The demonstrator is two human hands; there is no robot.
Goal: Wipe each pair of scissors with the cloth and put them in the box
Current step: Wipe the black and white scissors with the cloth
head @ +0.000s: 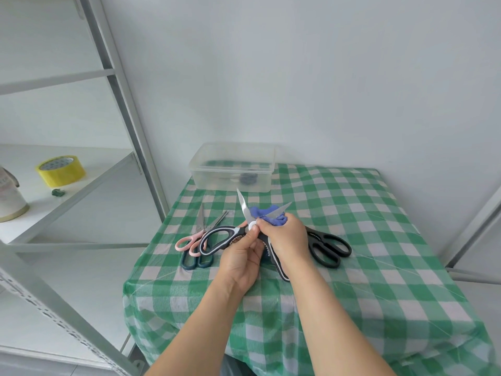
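My left hand (242,257) grips black-and-white kitchen scissors (217,238) near the pivot, blades spread open and pointing away. My right hand (284,234) holds a blue cloth (267,213) bunched against the right blade. Pink-handled scissors (189,240) and dark-teal-handled scissors (196,260) lie crossed on the table to the left. Black scissors (329,246) lie to the right, partly behind my right hand. A clear plastic box (233,165) stands at the table's far left with something dark inside.
The table wears a green-and-white checked cloth (352,226) and stands against a white wall. A grey metal shelf (81,180) at the left carries a yellow tape roll (61,170) and a white container (9,202).
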